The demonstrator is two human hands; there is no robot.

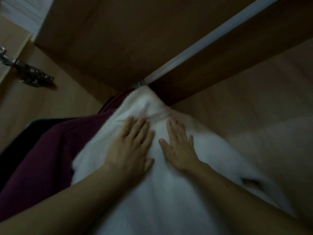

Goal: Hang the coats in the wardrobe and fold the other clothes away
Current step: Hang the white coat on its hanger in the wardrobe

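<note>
Lying spread inside the wardrobe [101, 39], the white garment [152, 200] fills the middle and lower part of the view. Its far end is bunched into a soft peak against the corner where 2 brown wooden panels meet. The 2 hands rest on top of it, palms down, side by side and just apart. The left hand [133, 146] has straight fingers held close together, with the thumb out toward its partner. The right hand [179, 146] has straight, slightly fanned fingers, with the thumb pointing back at the left. Neither pinches or grips the cloth; both lie flat and press on it, and small creases show in the fabric just beyond the fingertips. Touching the white garment's left edge is a maroon garment [50, 158], and past that, further left, lies a darker garment [20, 138] whose colour is hard to tell in the dim, blurred picture. To the right of the white garment is a pale wooden surface [254, 99]. A white strip [203, 41] runs diagonally from the corner toward the upper right. A metal door hinge [28, 72] sits on the pale panel at the far left.
</note>
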